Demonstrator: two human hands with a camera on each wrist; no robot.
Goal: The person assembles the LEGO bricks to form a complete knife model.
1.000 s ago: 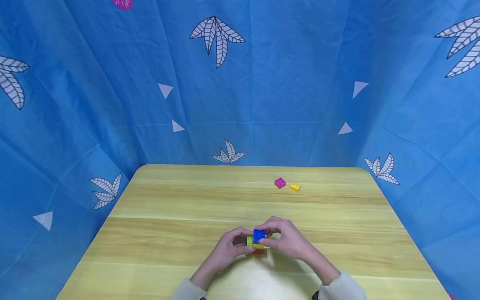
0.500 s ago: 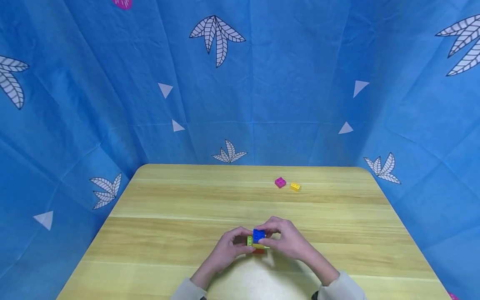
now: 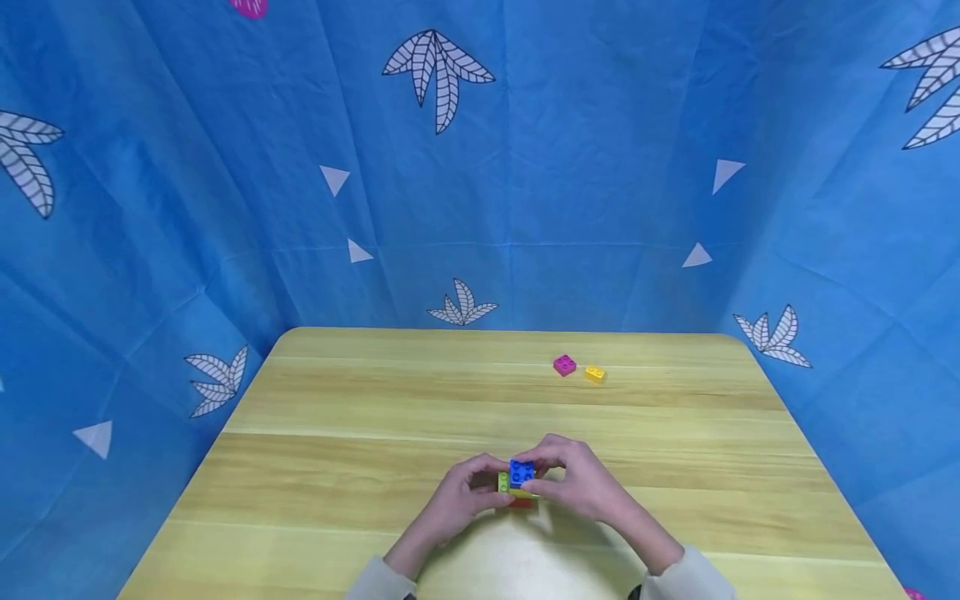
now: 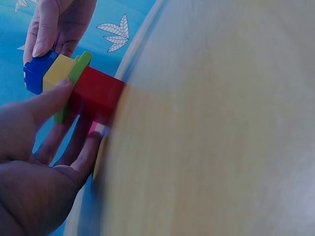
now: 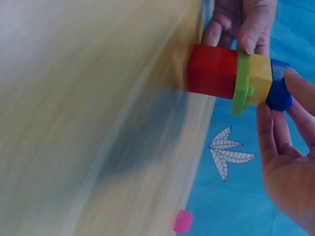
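A stack of toy building bricks stands on the table near its front middle. At its base is a red brick (image 5: 212, 71), then a thin lime green plate (image 5: 240, 83), a yellow brick (image 4: 60, 71) and a blue brick (image 3: 522, 473) on top. My left hand (image 3: 468, 496) grips the stack from the left, its thumb at the yellow brick and green plate in the left wrist view. From the right, my right hand (image 3: 577, 479) pinches the blue brick between thumb and fingers. The blue brick sits square over the yellow one, its studs facing up.
Toward the back of the wooden table (image 3: 360, 400) lie a magenta brick (image 3: 565, 365) and a small yellow-orange brick (image 3: 595, 374), side by side. A blue patterned cloth (image 3: 600, 167) hangs behind the table and along both sides.
Both hands keep their hold on the stack. The blue brick's top looks slightly more level and its studs show more clearly; the whole head view has shifted a little.
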